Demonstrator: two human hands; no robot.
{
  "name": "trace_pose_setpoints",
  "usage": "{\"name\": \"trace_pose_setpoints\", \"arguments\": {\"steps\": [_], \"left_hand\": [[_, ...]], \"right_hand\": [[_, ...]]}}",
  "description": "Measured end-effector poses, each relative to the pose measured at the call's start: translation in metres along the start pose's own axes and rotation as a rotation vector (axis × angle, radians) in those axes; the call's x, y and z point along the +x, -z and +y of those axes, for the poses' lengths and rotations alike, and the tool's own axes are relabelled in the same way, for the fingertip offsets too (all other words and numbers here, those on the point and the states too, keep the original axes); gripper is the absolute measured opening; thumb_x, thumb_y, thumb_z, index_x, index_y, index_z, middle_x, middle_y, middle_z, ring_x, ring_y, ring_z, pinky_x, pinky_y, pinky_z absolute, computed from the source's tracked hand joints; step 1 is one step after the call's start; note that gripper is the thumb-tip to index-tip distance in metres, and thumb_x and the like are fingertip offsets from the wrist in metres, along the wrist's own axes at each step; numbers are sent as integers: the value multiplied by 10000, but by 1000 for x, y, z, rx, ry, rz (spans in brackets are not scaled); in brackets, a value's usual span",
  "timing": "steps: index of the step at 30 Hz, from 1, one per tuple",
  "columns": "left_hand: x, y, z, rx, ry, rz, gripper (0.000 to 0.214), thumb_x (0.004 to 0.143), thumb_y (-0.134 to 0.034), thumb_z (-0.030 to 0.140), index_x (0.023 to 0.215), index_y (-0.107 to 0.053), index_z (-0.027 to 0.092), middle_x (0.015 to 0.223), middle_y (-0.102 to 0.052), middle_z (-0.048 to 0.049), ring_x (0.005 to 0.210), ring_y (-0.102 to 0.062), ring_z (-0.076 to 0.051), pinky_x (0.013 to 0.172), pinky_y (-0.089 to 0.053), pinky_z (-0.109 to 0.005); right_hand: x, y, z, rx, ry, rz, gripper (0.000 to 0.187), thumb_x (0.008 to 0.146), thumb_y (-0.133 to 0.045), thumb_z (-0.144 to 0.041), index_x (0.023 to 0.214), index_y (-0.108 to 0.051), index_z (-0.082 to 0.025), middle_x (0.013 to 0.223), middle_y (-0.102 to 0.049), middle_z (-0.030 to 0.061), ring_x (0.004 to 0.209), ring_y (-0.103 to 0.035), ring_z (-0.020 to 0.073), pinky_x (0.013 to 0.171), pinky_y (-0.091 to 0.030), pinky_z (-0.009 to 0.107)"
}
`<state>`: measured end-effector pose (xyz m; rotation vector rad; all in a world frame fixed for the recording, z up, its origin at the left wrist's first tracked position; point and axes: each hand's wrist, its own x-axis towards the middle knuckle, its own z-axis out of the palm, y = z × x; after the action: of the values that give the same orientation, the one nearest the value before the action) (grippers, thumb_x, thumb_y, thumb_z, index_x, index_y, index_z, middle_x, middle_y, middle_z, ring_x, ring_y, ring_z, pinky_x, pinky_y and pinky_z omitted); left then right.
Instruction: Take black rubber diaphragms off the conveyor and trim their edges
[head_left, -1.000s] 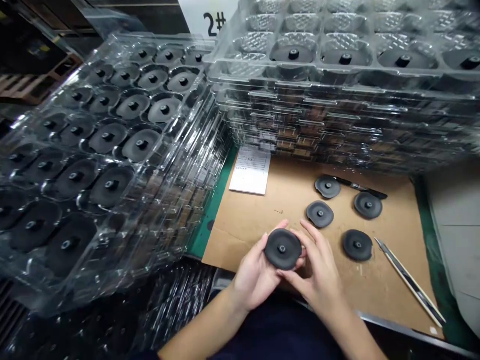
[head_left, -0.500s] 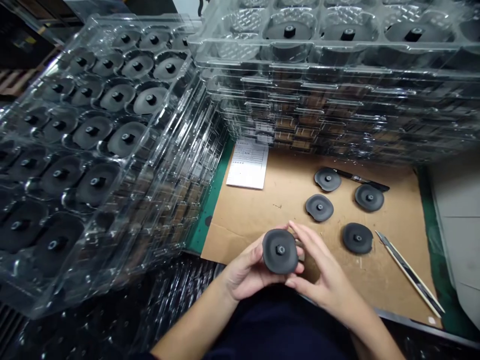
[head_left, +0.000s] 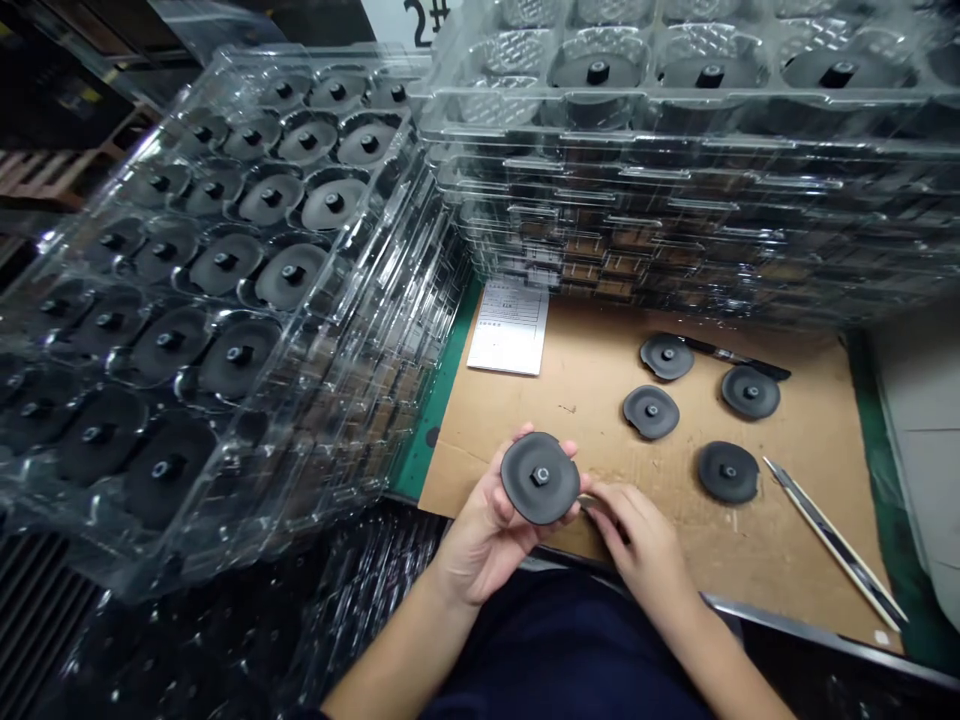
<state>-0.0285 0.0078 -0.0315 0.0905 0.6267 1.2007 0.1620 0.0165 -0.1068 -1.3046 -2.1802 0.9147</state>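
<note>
My left hand (head_left: 476, 548) is closed around the edge of a dark rounded disc (head_left: 536, 505) with a short hollow stud at its centre, the stud side facing up towards me. Just right of that disc, my right hand (head_left: 649, 545) has thumb and forefinger drawn together by its lower right edge. Whatever sits between those fingertips is too small to make out. On the cardboard sheet (head_left: 592, 385) lie more discs of the same kind, one (head_left: 651, 412) nearest my hands and another (head_left: 728, 472) to its lower right.
Stacked clear plastic trays (head_left: 247, 300) full of similar discs rise on the left. Another tray stack (head_left: 675, 170) spans the back. A printed paper slip (head_left: 510, 330), a black pen (head_left: 724, 353) and a pale-handled craft knife (head_left: 836, 540) lie on the cardboard.
The disc in my left hand has tilted and turned slightly. My right hand's fingers, spread beside it before, have come together at its lower right edge. The whole view has shifted a little.
</note>
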Motion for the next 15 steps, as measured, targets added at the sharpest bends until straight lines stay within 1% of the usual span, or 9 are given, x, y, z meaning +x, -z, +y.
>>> {"name": "trace_pose_setpoints", "arguments": {"steps": [3, 8, 15], "left_hand": [[-1, -3, 1, 11, -1, -28, 554, 687, -748, 332, 1185, -504, 321, 1266, -568, -60, 1160, -546, -309, 895, -477, -331], [-5, -2, 0, 55, 25, -47, 573, 647, -783, 319, 1155, -516, 330, 1234, -593, -55, 1147, -559, -295, 916, -456, -340], [-5, -2, -3, 95, 10, -117, 568, 645, -784, 335, 1148, -520, 324, 1193, -604, -71, 1102, -588, -300, 883, -464, -364]], "right_hand": [[2, 3, -2, 27, 6, 11, 218, 915, -458, -231, 1079, -600, -207, 955, -661, 58, 856, -635, 163, 757, -531, 287], [5, 2, -2, 32, -32, 59, 226, 904, -469, -241, 1070, -616, -196, 869, -666, 50, 734, -627, 148, 656, -524, 261], [3, -9, 3, -1, 20, 141, 253, 890, -454, -245, 1049, -641, -181, 789, -661, 58, 689, -617, 158, 667, -514, 288]]}}
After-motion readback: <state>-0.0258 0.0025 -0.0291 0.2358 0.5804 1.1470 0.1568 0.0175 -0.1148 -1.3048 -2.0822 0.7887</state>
